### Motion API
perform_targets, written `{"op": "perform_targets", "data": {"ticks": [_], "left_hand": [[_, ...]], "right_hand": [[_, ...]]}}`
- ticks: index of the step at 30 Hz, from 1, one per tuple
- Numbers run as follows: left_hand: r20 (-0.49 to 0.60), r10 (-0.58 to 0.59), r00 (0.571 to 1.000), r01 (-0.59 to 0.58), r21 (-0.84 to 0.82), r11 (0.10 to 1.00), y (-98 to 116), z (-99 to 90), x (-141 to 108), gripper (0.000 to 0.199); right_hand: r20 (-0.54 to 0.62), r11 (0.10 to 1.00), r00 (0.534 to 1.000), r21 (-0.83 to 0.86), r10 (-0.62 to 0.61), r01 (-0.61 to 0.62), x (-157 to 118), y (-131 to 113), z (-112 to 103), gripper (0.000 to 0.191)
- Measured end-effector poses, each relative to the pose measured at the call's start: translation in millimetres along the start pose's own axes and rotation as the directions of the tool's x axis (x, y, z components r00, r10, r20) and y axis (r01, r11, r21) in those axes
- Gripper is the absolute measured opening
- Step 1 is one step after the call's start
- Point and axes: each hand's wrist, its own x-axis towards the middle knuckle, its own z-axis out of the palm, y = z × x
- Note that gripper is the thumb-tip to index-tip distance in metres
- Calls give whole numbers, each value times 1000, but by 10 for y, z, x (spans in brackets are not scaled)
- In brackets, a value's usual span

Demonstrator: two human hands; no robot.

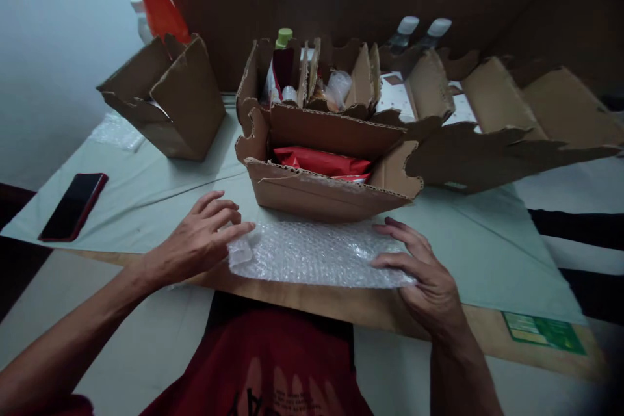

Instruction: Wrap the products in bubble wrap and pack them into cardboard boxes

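A sheet of bubble wrap (312, 253) lies across the table's front edge, before me. At its left end is my left hand (205, 237), open, the fingers loosely stretched and one fingertip touching or just above the wrap's corner. My right hand (419, 273) grips the right end of the sheet, with some fingers on top and the palm at its side. Just beyond the wrap stands an open cardboard box (322, 198), which holds red packets (322, 161).
Behind stand cardboard compartments (439, 143) with cartons, pouches and bottles. At the left are another cardboard box (190, 104), an orange bottle (158, 3), more bubble wrap (117, 132) and a phone (73, 207). A green printed sheet (543, 333) lies at the right front corner.
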Motion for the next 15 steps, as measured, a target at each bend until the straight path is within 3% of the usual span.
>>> {"op": "perform_targets", "data": {"ticks": [3, 6, 9, 12, 15], "left_hand": [[143, -39, 989, 5, 229, 973, -184, 167, -205, 39], [164, -59, 985, 20, 234, 972, -305, 157, -372, 30], [89, -109, 990, 96, 142, 985, -309, -18, -346, 38], [-55, -279, 959, 278, -23, 960, -262, -124, -99, 47], [-124, -415, 901, 358, -324, 876, -248, -10, 263, 67]], "right_hand": [[113, 963, 994, -267, -3, 33, -223, 279, 95, 48], [175, 916, 985, -394, -5, 74, -483, 499, 45, 51], [150, 918, 988, -393, 18, 43, -592, 557, -158, 38], [61, 947, 989, -303, 134, -110, -436, 446, -256, 29], [-19, 957, 970, -162, 241, -241, -84, 285, -85, 52]]}}
